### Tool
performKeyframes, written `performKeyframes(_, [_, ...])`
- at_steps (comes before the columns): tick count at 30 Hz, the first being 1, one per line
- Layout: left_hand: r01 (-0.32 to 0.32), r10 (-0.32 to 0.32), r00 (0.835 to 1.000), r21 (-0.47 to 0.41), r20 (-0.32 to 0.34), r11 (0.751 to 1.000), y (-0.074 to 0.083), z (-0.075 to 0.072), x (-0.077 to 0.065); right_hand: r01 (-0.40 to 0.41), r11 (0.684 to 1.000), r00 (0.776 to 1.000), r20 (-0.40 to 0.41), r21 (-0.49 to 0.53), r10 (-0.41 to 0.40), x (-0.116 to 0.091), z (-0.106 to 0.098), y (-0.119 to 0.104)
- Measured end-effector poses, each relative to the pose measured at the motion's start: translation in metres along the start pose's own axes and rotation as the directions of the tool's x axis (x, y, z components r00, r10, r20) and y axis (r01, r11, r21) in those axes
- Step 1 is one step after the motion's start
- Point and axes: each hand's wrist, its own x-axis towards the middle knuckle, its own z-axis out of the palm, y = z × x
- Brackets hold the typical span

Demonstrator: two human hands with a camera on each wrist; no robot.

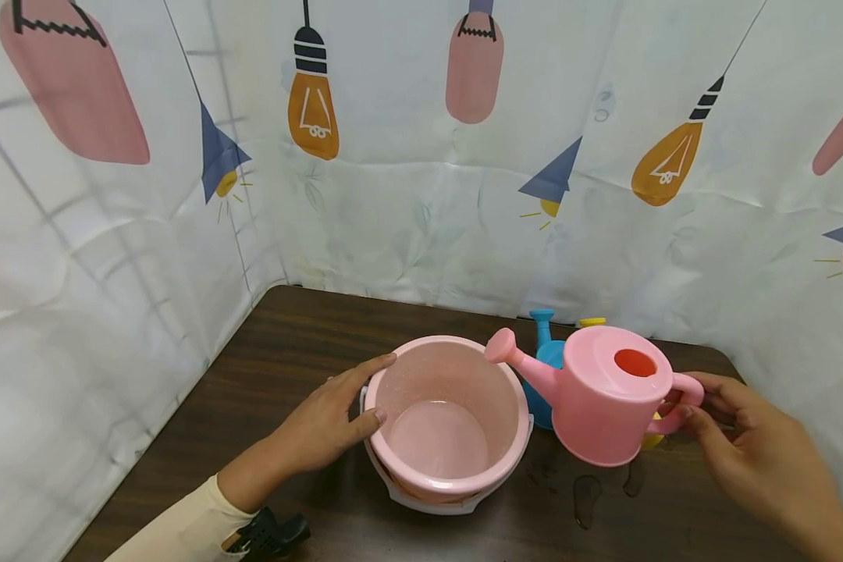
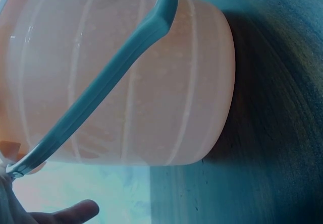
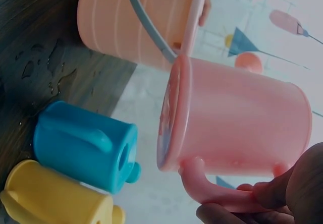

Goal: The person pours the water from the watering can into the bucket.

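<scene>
A pink bucket [image 1: 447, 488] with a pale carrying handle stands upright on the table, some wetness on its inner wall. My left hand [image 1: 323, 417] touches the left of its rim, fingers spread and thumb lying over the edge. In my right hand [image 1: 759, 437] is a pink toy watering can [image 1: 604, 414], pinched by its handle between thumb and fingers. The can hangs above the table to the bucket's right, roughly level, its spout head [image 1: 502, 345] over the bucket's right rim. No water shows coming from the spout.
Behind the pink can stand a blue watering can [image 3: 83, 143] and a yellow one [image 3: 55, 193], side by side. Water puddles [image 1: 587, 499] lie on the dark wooden table [image 1: 253, 375]. A lamp-patterned curtain [image 1: 407, 218] encloses the back and sides.
</scene>
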Motion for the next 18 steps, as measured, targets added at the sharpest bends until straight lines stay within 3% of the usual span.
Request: performKeyframes(18, [-0.017, 0.017, 1.000, 0.015, -0.015, 1.000, -0.0014, 0.0004, 0.0006, 0.051, 0.999, 0.999, 0.018, -0.007, -0.051, 0.0050, 0.0067, -0.0075])
